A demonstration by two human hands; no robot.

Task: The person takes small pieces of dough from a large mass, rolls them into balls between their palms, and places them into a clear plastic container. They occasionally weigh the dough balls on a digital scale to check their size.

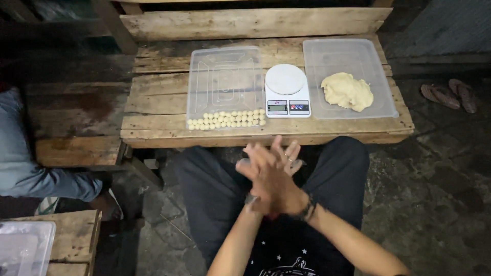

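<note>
**Dough ball between the palms: risks at the rolling stage**

Dough ball: not visible, presumably hidden between the two palms pressed together above the lap, just in front of the wooden bench (pixel 266 134). Right hand (pixel 273 186) lies across the top, left hand (pixel 279 158) beneath, fingers (pixel 292 150) of both stretched out flat and slightly spread, not curled. Cannot tell for sure that anything is between them; hands are motion-blurred.

Risks, as judged:
- Palms sit over the lap and stone floor, not over the bench. If a piece is in there, flat open fingers could let it slip out onto the dark trousers or ground.
- Pressing too hard would flatten it rather than round it, so it would not match the small balls (pixel 226 120) lined along the near edge of the left clear tray (pixel 225 66).
- That row sits close to the bench edge; a knock could roll some off.
- Dough lump (pixel 348 91) in the right tray (pixel 327 51) sits uncovered and may dry.
- Scale (pixel 287 91) stands between the trays, pan bare.
</note>
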